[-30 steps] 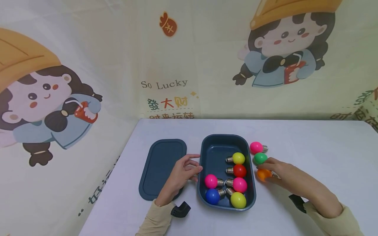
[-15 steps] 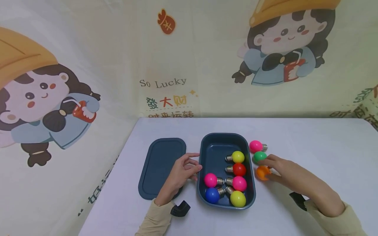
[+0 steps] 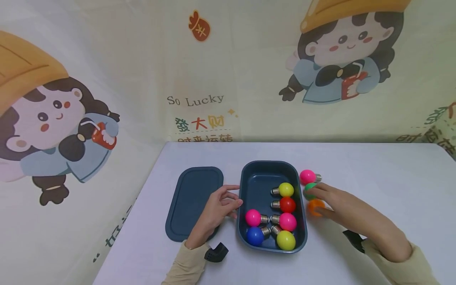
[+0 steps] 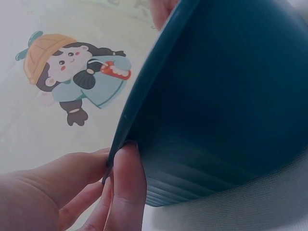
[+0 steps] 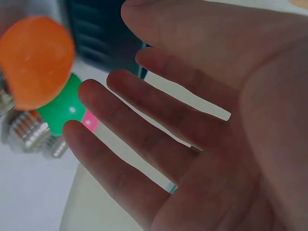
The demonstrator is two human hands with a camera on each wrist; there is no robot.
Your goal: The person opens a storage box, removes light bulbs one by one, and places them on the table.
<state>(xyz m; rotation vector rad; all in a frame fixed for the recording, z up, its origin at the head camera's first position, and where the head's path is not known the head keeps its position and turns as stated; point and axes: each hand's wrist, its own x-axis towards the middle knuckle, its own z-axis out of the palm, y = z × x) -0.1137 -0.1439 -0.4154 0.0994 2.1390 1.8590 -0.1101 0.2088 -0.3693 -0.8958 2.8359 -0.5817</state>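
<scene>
My left hand [image 3: 221, 204] is at the left side of a dark blue plastic box [image 3: 240, 221]; the left wrist view shows its thumb and a finger pinching the box's rim [image 4: 126, 113]. Beside the box's right wall, my right hand [image 3: 336, 200] hovers over an orange light bulb [image 3: 315, 207] and a green light bulb [image 3: 309, 190]. The right wrist view shows its fingers [image 5: 144, 139] extended and spread, with nothing held; the orange bulb [image 5: 36, 62] lies apart from the fingertips. The orange bulb's screw base is hidden in the head view.
Inside the box lie several bulbs: yellow [image 3: 286, 189], red [image 3: 287, 204], pink [image 3: 287, 222] and blue [image 3: 255, 236]. A pink bulb [image 3: 307, 177] lies outside, behind the green one. The dark blue lid [image 3: 192, 202] is flat on the white table [image 3: 384, 170], left of the box.
My right hand has shifted slightly left and away from the viewer, now covering more of the green bulb. My left hand keeps its place at the box.
</scene>
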